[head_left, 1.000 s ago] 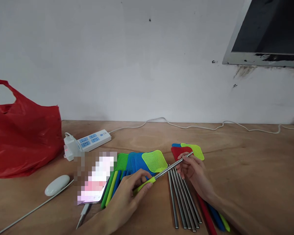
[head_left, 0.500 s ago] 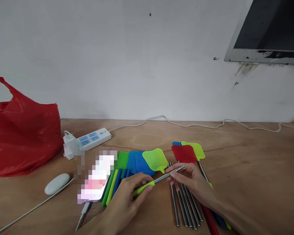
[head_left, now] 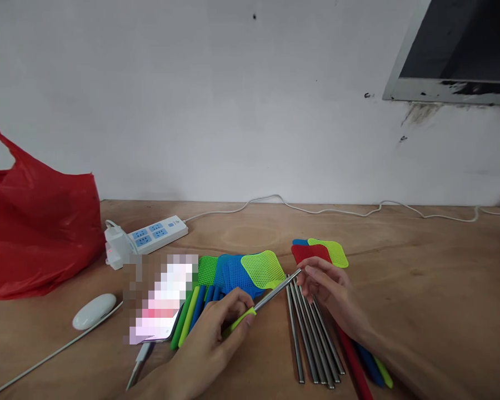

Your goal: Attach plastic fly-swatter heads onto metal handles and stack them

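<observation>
My left hand (head_left: pixel 216 333) is closed round a lime-green handle (head_left: pixel 238 321) with a steel rod (head_left: pixel 275 290) sticking out of it up to the right. My right hand (head_left: pixel 329 291) pinches the rod's far tip near the red mesh head. Beneath my right hand lies a row of several bare steel rods (head_left: pixel 312 339). A pile of green, blue and lime mesh swatter heads (head_left: pixel 244 271) sits just behind my left hand, beside loose coloured handles (head_left: pixel 189 318). Finished swatters with red and lime heads (head_left: pixel 319 253) lie under my right wrist.
A red plastic bag (head_left: pixel 37 233) stands at the left. A white power strip (head_left: pixel 144 238) and its cable run along the wall. A white mouse (head_left: pixel 94 311) and a lit phone (head_left: pixel 160 308) lie at front left on the wooden table (head_left: pixel 441 289).
The rod has slid further into the green handle, so less of it shows. My right hand has drawn in toward the left hand with the tip.
</observation>
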A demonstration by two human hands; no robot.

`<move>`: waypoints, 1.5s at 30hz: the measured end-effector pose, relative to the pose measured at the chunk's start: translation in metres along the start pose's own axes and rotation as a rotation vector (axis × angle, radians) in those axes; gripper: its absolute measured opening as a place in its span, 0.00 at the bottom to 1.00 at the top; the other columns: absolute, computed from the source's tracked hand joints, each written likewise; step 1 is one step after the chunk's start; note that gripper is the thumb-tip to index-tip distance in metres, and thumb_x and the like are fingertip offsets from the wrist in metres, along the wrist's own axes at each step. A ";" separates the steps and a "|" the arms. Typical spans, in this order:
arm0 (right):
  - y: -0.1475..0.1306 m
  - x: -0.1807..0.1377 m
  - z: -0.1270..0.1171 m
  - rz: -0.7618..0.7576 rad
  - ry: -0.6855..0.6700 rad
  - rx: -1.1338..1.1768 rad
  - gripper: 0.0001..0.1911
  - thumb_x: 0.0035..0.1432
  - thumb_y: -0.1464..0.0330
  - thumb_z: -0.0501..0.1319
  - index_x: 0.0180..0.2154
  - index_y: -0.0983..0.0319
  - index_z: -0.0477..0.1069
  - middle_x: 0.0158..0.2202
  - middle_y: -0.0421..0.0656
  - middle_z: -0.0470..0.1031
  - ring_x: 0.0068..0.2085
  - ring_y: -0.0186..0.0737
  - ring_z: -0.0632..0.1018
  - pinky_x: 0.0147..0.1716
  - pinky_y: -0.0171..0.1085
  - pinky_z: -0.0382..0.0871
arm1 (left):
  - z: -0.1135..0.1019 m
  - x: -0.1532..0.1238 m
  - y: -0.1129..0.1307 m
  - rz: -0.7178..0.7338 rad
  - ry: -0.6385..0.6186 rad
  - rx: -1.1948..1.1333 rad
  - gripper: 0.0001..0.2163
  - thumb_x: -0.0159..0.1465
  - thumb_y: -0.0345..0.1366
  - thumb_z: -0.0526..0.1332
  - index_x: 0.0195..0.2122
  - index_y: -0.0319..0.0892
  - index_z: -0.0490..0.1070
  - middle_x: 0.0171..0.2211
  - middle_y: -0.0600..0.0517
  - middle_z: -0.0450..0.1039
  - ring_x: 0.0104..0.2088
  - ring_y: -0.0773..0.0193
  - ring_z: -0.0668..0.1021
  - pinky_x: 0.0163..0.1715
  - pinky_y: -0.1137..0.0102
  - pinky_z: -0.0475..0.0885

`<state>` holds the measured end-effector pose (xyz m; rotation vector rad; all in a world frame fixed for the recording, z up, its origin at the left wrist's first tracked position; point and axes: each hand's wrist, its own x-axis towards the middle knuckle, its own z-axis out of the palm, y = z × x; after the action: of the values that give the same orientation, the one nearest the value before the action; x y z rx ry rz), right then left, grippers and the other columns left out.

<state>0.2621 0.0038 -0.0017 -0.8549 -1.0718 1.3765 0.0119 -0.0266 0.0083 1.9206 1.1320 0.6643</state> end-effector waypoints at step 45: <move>0.013 -0.012 0.006 -0.511 -0.310 -1.419 0.24 0.62 0.68 0.61 0.60 0.59 0.67 0.56 0.50 0.75 0.58 0.54 0.71 0.57 0.56 0.64 | 0.003 0.002 -0.003 -0.142 -0.013 -0.380 0.20 0.70 0.57 0.50 0.37 0.44 0.63 0.20 0.62 0.60 0.18 0.70 0.61 0.20 0.75 0.59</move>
<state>0.2534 -0.0083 -0.0129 -1.1899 -2.3637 0.1327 0.0136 -0.0246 0.0042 1.5083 1.0379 0.7286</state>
